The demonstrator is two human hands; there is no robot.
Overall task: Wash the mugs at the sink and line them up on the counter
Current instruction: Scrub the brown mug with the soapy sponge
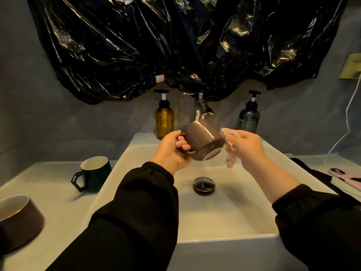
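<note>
My left hand [172,151] grips the handle of a brown mug [203,139], held tilted above the white sink [224,239] with its pale base turned toward me. Beside the mug's base, my right hand [247,147] pinches a small pinkish cloth [230,153] that hangs down and touches the mug. A dark green mug [93,173] stands upright on the counter [48,190] left of the sink. Another brown mug [18,220] sits at the counter's near left edge, partly cut off.
A tap [199,108] partly wrapped in black plastic stands behind the sink, between an amber pump bottle [164,118] and a dark pump bottle [248,118]. The black drain plug [204,185] sits in the basin. A phone [346,178] lies on the right counter. Black sheeting covers the wall.
</note>
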